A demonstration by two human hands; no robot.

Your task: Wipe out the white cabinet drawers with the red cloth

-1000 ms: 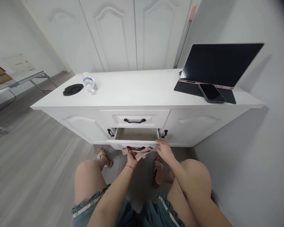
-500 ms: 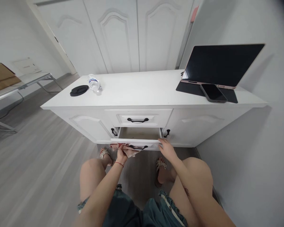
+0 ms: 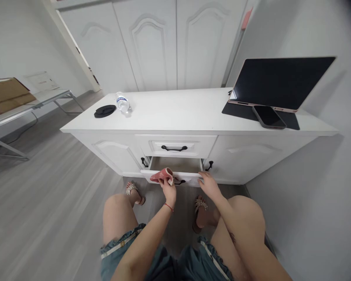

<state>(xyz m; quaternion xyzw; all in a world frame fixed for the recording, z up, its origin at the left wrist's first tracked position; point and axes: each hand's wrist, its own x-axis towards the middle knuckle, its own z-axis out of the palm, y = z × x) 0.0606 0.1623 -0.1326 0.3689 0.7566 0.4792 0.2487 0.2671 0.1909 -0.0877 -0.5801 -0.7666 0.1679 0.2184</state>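
My left hand grips a folded red-and-pink cloth just in front of the pulled-out lower drawer. The cloth overlaps the drawer's front edge and hides part of its black handle. At the drawer's right front corner, my right hand rests with its fingertips over the top edge. The inside of the drawer shows a bare, pale bottom. Above it, the upper drawer is closed.
On the white cabinet top are a black round lid-like object, a clear plastic bottle lying down, a laptop and a phone. A cardboard box sits on a table at left. The wall is close at right.
My left hand has moved up and right with the cloth, from below the drawer front to its top edge. My right hand stays on the drawer corner. The view has shifted slightly.
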